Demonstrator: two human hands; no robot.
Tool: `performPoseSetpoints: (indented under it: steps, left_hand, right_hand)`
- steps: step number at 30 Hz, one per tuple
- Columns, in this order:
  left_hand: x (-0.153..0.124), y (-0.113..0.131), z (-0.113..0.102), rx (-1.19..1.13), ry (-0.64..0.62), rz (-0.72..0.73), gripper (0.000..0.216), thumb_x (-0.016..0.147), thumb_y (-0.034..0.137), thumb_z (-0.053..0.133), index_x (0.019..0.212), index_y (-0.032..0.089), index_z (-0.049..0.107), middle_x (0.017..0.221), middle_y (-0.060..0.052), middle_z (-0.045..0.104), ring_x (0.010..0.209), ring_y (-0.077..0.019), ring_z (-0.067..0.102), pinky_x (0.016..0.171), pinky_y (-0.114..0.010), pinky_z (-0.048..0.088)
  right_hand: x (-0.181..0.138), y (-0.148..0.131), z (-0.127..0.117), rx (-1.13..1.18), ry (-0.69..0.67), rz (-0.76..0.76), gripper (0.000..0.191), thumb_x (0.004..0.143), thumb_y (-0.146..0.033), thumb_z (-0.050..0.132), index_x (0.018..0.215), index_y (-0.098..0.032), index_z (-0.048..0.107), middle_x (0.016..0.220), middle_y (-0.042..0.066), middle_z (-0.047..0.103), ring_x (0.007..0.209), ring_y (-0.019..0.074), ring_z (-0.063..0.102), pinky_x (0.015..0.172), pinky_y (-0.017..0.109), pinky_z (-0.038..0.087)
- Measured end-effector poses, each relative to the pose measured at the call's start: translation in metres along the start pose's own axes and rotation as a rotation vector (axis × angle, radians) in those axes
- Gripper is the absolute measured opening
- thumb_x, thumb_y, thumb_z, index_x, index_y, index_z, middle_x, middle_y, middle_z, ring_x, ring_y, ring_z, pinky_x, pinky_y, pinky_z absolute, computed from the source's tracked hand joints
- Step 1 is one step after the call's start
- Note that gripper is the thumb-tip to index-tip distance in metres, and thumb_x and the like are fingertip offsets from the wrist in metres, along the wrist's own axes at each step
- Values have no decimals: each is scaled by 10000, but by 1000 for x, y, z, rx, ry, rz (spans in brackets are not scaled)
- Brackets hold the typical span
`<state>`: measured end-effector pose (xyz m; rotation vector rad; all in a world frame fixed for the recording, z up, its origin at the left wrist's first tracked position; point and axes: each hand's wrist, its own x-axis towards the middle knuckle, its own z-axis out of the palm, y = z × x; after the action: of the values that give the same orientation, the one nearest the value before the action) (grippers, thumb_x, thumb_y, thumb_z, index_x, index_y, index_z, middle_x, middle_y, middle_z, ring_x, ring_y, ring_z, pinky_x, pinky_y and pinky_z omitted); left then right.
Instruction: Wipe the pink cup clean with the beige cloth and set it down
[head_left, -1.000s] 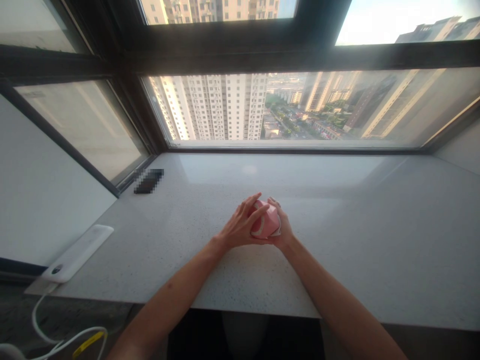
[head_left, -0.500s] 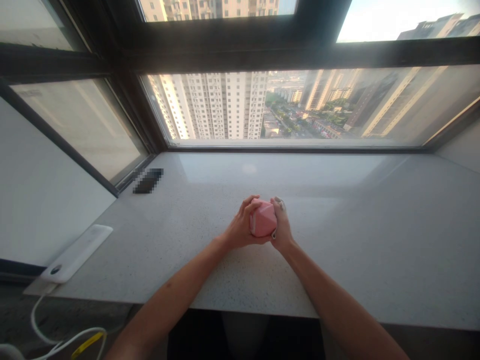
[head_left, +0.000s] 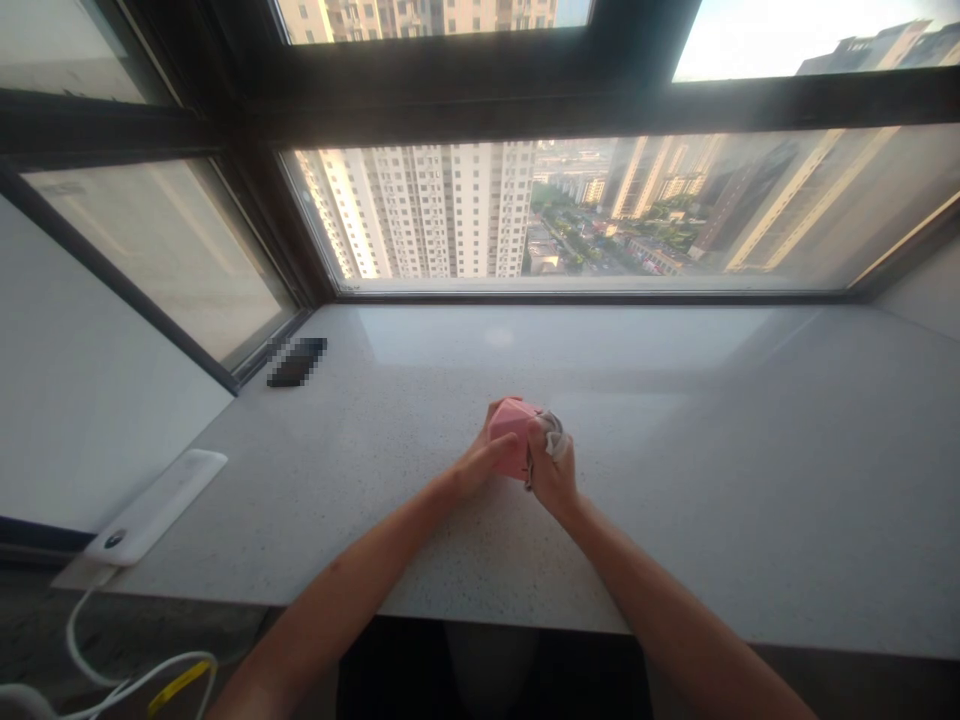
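A pink faceted object (head_left: 506, 420), its exact kind not plain to me, is held above the pale countertop. My left hand (head_left: 480, 462) is closed round its left side, with the thumb laid across the near face. My right hand (head_left: 556, 480) is closed on a crumpled greyish-white cloth (head_left: 554, 440) and presses against the object's right side. A bit of the cloth also pokes out below the right hand's fingers, along the pink surface. Part of the object is hidden behind both hands.
The speckled countertop (head_left: 750, 500) runs up to a wide window (head_left: 600, 215). A white power strip (head_left: 161, 508) with a white cable (head_left: 71, 640) lies at the left edge. Near the left window frame is a dark, pixelated item (head_left: 298, 362).
The pink object has been turned and shifted slightly left. My right hand has come round over its right side with the cloth, and my left thumb now shows on the near face.
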<state>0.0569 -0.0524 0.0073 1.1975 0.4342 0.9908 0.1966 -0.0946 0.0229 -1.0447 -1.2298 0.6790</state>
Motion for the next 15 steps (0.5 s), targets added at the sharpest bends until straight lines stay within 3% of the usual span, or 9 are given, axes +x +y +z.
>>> performPoseSetpoints:
  steps: [3,6,9,15]
  left_hand:
    - [1,0,-2,-124,-9,-95,689,863,666,766,1324,165,661,1273,-132,733,1107,-275,720,980,-363,570]
    - [3,-2,-4,-192,-47,-215,690,887,706,702,1268,130,719,1120,-133,781,966,-252,749,874,-326,586]
    - [6,-3,-4,-184,-35,-284,722,879,736,696,1247,116,729,1006,-121,789,820,-219,735,770,-300,577]
    - [8,0,1,-120,-3,-261,762,858,770,706,1223,101,734,985,-123,780,803,-221,725,845,-349,584]
  right_hand:
    - [-1,-1,-3,-132,-106,-137,633,1029,-706,525,603,-240,479,502,-38,441,473,108,374,481,264,332]
    - [1,-1,-4,-193,-147,-193,642,1046,-691,495,589,-241,470,484,-32,447,463,106,373,482,262,339]
    - [2,4,-3,-173,-117,-103,623,1048,-689,494,615,-241,486,487,-24,473,463,114,421,460,246,353]
    - [3,14,-2,-101,-80,23,598,1020,-716,527,653,-245,499,507,-25,491,444,122,468,405,224,372]
